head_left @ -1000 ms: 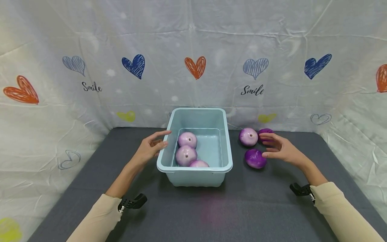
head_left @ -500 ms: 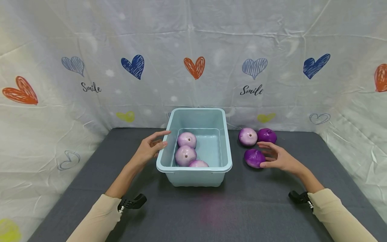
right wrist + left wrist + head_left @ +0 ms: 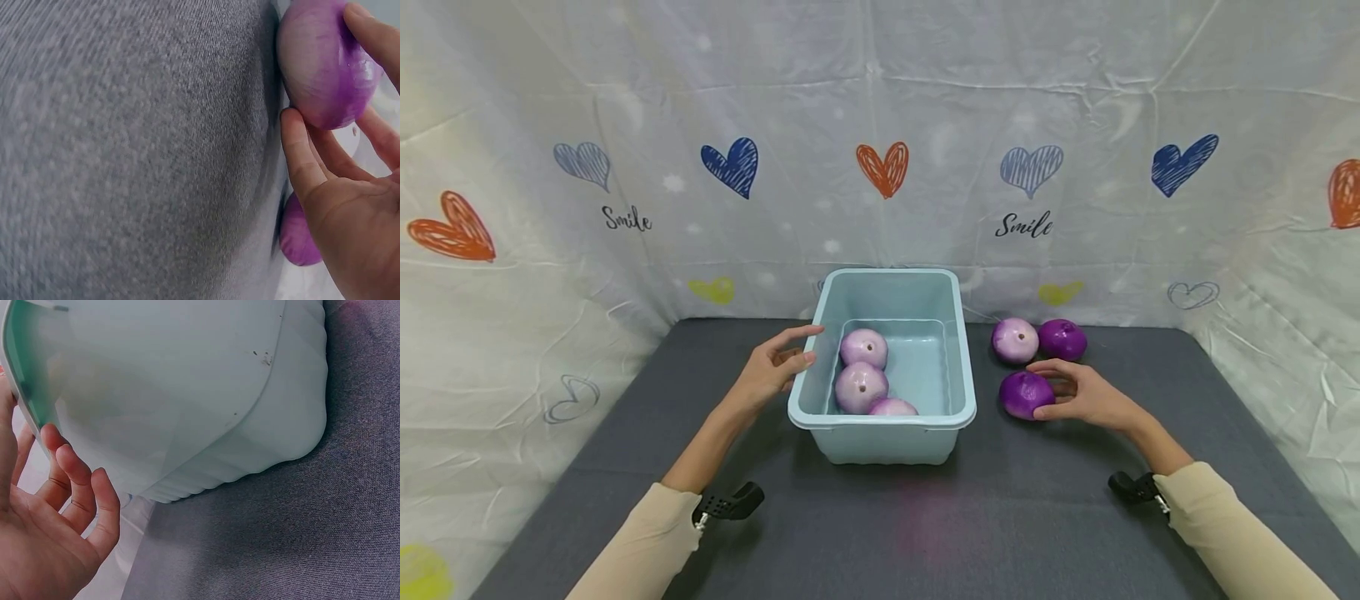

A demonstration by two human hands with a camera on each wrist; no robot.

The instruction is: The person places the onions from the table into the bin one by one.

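In the head view, my right hand [image 3: 1086, 400] grips a dark purple onion [image 3: 1022, 395] on the table, thumb at the near side and fingers at the far side. The right wrist view has this onion [image 3: 325, 59] between thumb and fingers, low over the grey cloth. My left hand [image 3: 767, 367] is at the left rim of a light blue plastic bin [image 3: 883, 440], index finger and thumb right at the edge. Its other fingers [image 3: 105, 506] curl loosely beside the outer wall in the left wrist view. Inside the bin lie three pale purple onions [image 3: 861, 387], one partly hidden by the front wall.
Behind the gripped onion are a pale onion [image 3: 1015, 341] and a dark purple onion [image 3: 1063, 339], side by side. Dark grey cloth [image 3: 850, 533] covers the table. A white curtain [image 3: 805, 100] printed with hearts hangs at the back and sides.
My right hand has moved left and toward me, from above the onions to a hold on the nearest one, which has shifted slightly left. My left hand and the bin stay put.
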